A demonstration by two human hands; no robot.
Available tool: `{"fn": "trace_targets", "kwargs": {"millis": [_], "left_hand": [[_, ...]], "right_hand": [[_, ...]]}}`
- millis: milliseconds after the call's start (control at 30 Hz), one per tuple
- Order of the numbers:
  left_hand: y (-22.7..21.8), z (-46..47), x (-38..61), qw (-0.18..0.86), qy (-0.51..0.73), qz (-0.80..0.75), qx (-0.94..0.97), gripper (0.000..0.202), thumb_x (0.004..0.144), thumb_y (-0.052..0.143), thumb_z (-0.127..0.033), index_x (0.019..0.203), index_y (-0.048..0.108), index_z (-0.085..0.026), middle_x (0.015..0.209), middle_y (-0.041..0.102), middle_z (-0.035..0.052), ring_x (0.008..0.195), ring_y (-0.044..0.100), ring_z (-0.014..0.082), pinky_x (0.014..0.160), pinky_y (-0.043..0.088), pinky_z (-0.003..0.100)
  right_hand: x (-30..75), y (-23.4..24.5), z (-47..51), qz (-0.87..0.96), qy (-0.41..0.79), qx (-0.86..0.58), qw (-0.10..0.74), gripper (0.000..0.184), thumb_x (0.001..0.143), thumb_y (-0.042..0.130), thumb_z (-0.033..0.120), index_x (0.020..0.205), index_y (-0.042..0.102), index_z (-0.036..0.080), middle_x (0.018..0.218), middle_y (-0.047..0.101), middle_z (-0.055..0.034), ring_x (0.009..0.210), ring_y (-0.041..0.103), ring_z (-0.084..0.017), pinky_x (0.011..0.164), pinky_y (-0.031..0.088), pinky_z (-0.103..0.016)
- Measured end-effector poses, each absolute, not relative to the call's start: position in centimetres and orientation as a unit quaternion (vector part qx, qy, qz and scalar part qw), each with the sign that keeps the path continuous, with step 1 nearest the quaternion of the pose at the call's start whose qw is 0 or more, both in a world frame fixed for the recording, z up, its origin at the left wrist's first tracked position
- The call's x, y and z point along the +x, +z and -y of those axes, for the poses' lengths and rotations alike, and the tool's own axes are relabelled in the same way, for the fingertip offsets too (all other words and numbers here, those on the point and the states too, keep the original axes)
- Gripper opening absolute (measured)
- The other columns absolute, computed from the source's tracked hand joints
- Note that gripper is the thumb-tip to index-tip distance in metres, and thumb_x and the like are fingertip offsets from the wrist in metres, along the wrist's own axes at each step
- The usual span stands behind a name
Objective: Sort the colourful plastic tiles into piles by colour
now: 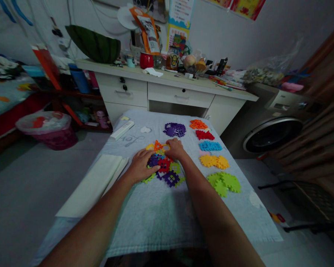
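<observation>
Light-blue cloth — both hands at mixed plastic pieces.

Facing you, a white drawer unit stood against a pale wall; to your right sat a grey washing machine, to your left a bed; grey floor lay in dim light.

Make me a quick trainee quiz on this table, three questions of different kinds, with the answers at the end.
1. True or false: the green pieces lie nearer the person than the yellow pieces.
2. Which colour group lies between the red pieces and the yellow pieces?
3. Fill in: the left hand and right hand are both at the pile of ____ colours.

Key: 1 true; 2 the blue pieces; 3 mixed.
</observation>
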State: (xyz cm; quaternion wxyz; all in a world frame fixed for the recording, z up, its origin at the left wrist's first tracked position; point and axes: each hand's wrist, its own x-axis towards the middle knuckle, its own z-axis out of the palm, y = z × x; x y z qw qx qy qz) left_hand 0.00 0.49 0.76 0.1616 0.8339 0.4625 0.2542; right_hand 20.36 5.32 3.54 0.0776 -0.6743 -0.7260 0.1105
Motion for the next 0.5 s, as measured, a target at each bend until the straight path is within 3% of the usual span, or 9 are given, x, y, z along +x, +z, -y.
{"fn": "trace_targets", "kwargs": {"millis": [133, 333, 500], "left_hand": [[0.7, -0.5, 0.0, 0.162, 0.249, -0.463, 0.835, 0.061, 0.078, 0.061, -0.053, 0.127, 0.055, -0.017, 0.133, 0.058, 0.0122, 0.127, 0.045, 0.0327, 0.111, 0.033, 0.05], [0.6, -0.6, -0.1, 0.152, 0.25, -0.46, 0.838, 0.06, 0.078, 0.06, -0.054, 0.128, 0.055, -0.021, 0.132, 0.058, 0.01, 0.126, 0.046, 0.0321, 0.109, 0.035, 0.049], [0.5, -0.6, -0.1, 0.151, 0.249, -0.463, 0.837, 0.062, 0.077, 0.06, -0.055, 0.128, 0.055, -0.021, 0.132, 0.058, 0.0099, 0.128, 0.045, 0.0328, 0.11, 0.034, 0.049]], "right_hand": [[21.5, 3.7, -4.7, 0.717, 0.105, -0.682, 0.098, 0.042, 0.077, 0.061, 0.029, 0.118, 0.062, 0.018, 0.119, 0.058, -0.0114, 0.11, 0.053, -0.026, 0.093, 0.043, -0.036], [21.9, 3.9, -5.0, 0.751, 0.121, -0.646, 0.069, 0.067, 0.075, 0.063, 0.027, 0.139, 0.047, 0.019, 0.144, 0.047, -0.0108, 0.123, 0.047, -0.031, 0.099, 0.04, -0.041], [21.1, 3.8, -6.4, 0.772, 0.128, -0.622, 0.032, 0.06, 0.077, 0.061, 0.024, 0.136, 0.05, 0.02, 0.139, 0.053, -0.0099, 0.123, 0.049, -0.027, 0.099, 0.04, -0.038]]}}
